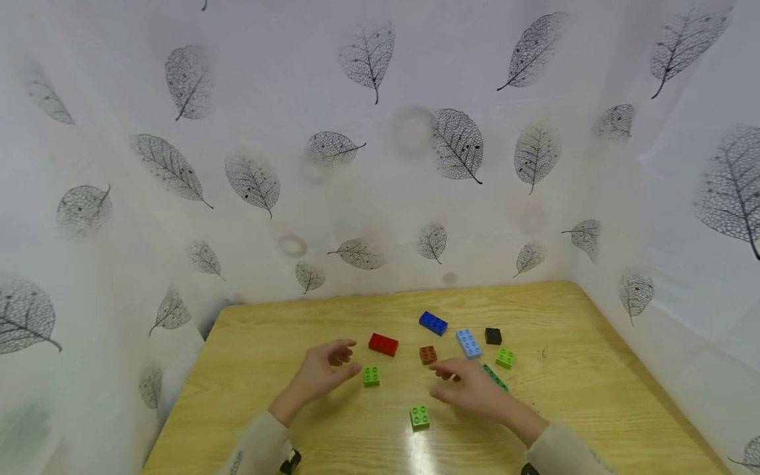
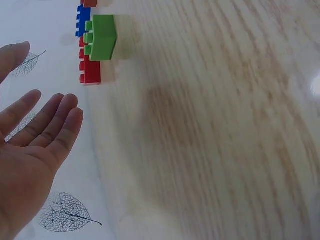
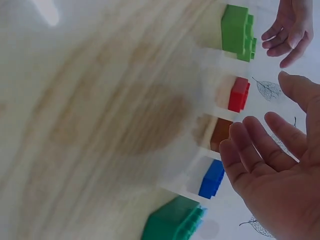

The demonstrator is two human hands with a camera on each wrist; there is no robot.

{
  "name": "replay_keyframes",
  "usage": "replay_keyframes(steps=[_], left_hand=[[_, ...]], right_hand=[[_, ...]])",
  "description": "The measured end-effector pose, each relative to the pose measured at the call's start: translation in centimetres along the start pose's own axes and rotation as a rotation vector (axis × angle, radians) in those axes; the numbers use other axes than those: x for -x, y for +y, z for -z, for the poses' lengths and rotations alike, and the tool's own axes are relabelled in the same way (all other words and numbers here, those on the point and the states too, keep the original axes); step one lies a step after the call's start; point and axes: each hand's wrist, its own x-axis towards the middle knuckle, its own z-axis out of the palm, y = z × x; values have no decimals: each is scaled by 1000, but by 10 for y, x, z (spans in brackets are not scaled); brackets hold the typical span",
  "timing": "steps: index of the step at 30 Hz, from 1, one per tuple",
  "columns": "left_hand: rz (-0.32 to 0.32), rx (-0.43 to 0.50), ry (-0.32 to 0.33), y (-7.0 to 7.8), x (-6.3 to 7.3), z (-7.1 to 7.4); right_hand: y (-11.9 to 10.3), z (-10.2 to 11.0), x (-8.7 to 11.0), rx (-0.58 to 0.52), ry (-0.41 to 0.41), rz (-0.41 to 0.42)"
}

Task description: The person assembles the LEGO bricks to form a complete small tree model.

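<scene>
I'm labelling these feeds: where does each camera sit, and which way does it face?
Head: on the head, facing forward and down at the table; the left hand, right hand and sleeves show.
Left wrist: on that wrist, facing across the table, tipped sideways; only that hand shows.
Right wrist: on that wrist, facing likewise; right hand close, left hand beyond.
Both wrist views share the red brick.
</scene>
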Motion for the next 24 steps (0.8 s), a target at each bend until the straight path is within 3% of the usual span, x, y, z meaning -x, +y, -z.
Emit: replay_keyframes(steps=[5, 14, 24], left_hand=[[29, 32, -21, -4, 0, -5], [-33, 15, -23, -13, -1, -17], [-5, 12, -95, -16, -2, -24]], right_hand=[[1, -7, 4, -37, -49, 1], [10, -18, 6, -16, -130, 3], [10, -21, 4, 32, -176, -19]])
